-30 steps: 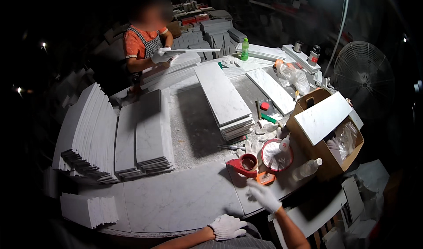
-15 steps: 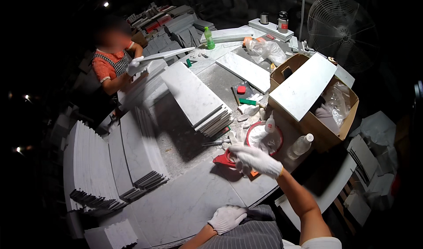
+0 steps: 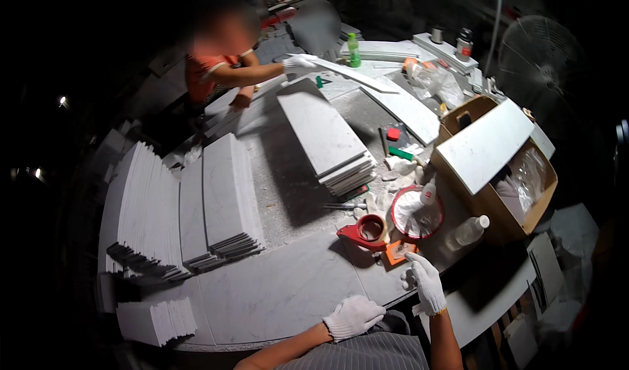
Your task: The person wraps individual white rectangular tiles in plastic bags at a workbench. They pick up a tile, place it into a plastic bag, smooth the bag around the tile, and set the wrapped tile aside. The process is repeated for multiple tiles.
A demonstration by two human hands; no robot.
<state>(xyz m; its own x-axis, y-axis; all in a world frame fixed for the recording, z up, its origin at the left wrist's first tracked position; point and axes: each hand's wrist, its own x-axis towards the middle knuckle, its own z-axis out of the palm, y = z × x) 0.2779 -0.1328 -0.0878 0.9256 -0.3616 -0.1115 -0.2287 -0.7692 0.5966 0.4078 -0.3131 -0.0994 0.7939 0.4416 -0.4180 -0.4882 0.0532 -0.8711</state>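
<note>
White cotton gloves cover both of the person's hands at the bottom of the frame. The right hand [image 3: 426, 279] hovers low over the counter's [image 3: 282, 291] near edge, fingers loosely spread and holding nothing, its fingertips just beside a small orange block [image 3: 398, 251]. The left hand [image 3: 354, 315] rests curled near the counter's rim, also holding nothing that I can see. Just above the orange block, right of centre, sits a red tape dispenser [image 3: 364, 231], and beside it to the right a red-rimmed round dish [image 3: 417, 214] with a small white squeeze bottle [image 3: 428, 192] standing in it. A clear plastic bottle [image 3: 466, 232] lies further right, against an open cardboard box [image 3: 504, 173]. Stacks of pale stone tiles fill the rest: one tall stack [image 3: 327, 137] in the centre, leaning rows [image 3: 183, 206] at left. At the top of the frame a co-worker in an orange shirt [image 3: 203, 68] lifts a long tile [image 3: 347, 74] with a gloved hand. To my eye the risk sits around that right hand: the small things crowd close together, so a careless sweep could knock the squeeze bottle over or push the dispenser, and bulky gloves may make a thin flat block hard to pick up cleanly.
</note>
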